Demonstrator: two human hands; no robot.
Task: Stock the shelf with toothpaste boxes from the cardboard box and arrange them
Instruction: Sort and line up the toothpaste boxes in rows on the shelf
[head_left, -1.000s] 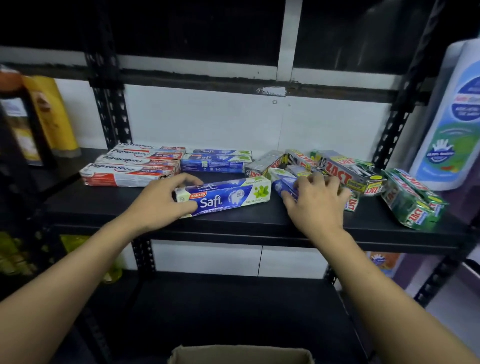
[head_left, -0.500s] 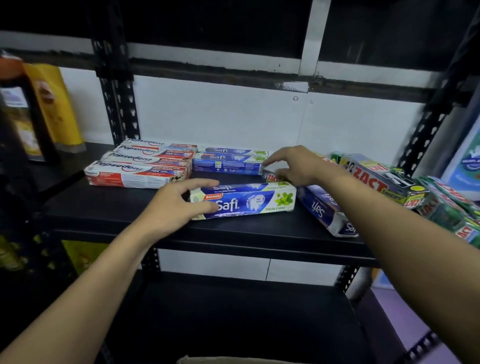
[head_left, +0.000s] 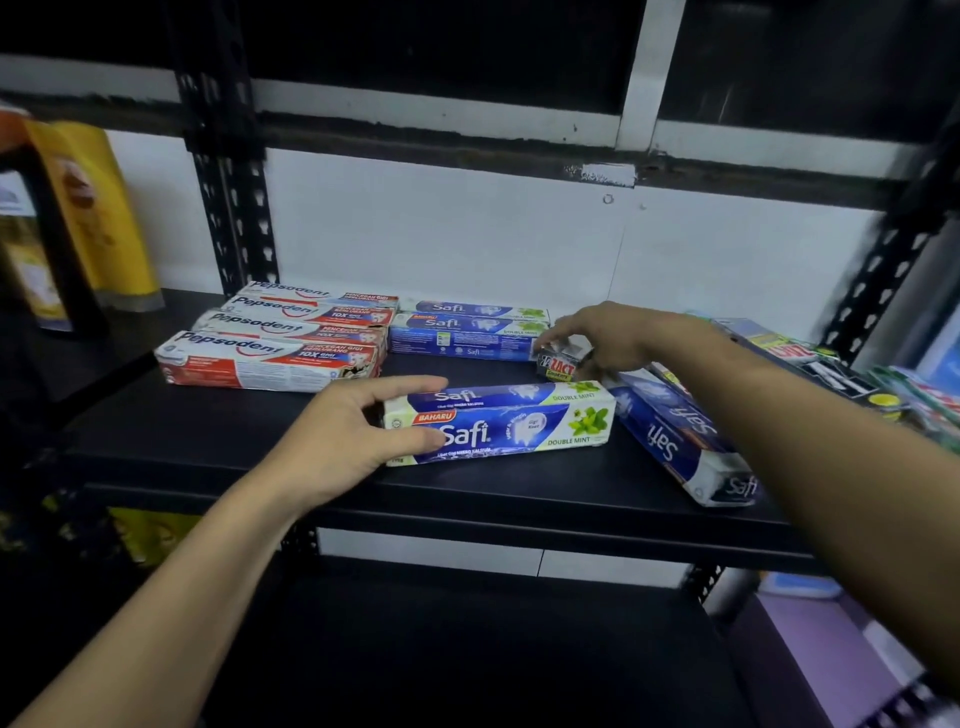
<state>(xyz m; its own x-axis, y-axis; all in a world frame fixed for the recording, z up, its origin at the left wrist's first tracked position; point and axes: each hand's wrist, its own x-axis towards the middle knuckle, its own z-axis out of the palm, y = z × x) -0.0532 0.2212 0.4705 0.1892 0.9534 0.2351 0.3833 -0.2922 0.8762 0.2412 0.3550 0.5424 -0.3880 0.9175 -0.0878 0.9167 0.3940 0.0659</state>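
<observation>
The right grip has moved from the near boxes to the far middle of the shelf, and is now pinching a Zact box just right of the Safi stack. The left grip is clasping the left end of a Safi box lying near the front edge (a stray Safi box is lying askew at right). Arranging is under way. Next, the clasped box is probably needing a slide back to the stack, squared.

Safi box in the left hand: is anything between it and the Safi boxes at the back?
Mostly bare shelf, but the Zact box in the right hand sits just behind the front Safi box's right end.
</observation>
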